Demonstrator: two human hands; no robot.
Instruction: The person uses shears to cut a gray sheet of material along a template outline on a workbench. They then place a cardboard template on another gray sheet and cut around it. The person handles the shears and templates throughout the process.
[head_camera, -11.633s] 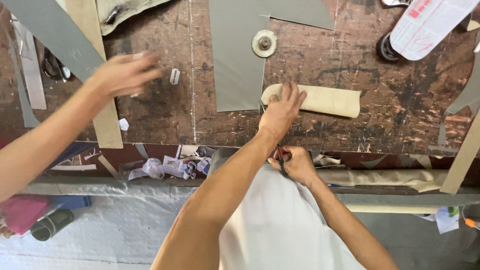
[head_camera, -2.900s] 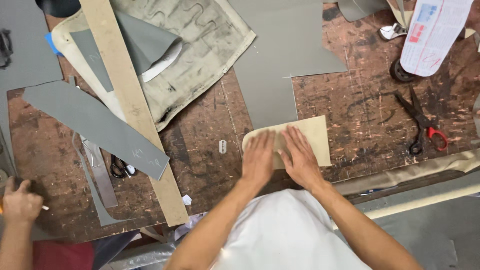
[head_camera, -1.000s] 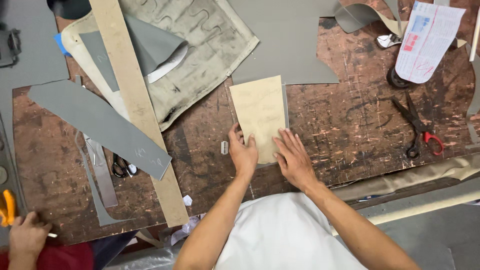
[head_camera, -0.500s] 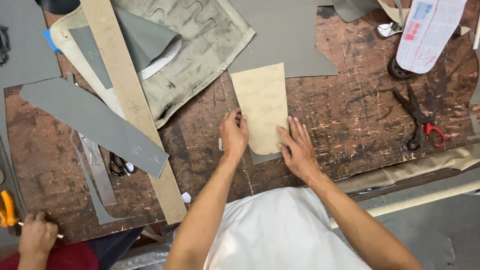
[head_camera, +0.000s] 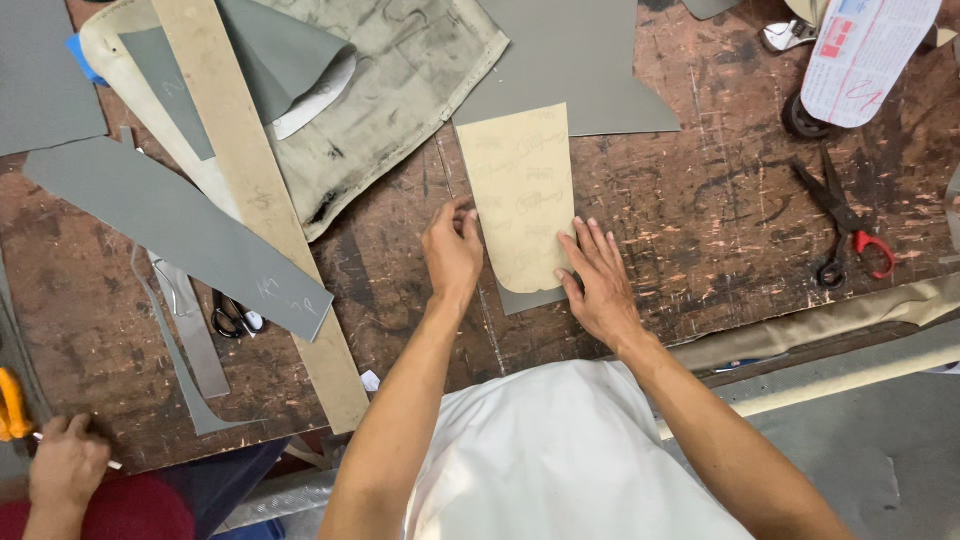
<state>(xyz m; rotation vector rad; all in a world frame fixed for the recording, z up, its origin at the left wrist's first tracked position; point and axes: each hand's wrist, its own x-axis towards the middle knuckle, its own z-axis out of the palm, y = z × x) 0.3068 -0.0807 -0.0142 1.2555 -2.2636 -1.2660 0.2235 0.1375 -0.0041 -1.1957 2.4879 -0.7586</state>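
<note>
Fingers spread flat, gripping nothing: left hand (head_camera: 452, 250) beside, right hand (head_camera: 600, 283) upon tan paper pattern (head_camera: 522, 195), laid over grey sheet (head_camera: 575, 75) on tabletop (head_camera: 700, 230). Positioned; uncut, red-handled scissors (head_camera: 845, 225) untouched.

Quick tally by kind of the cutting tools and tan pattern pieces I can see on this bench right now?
Scissors: 2, red-handled scissors and black scissors.
Tan pattern piece: 1, the tan pattern between left hand and right hand.
Total: 3
</note>
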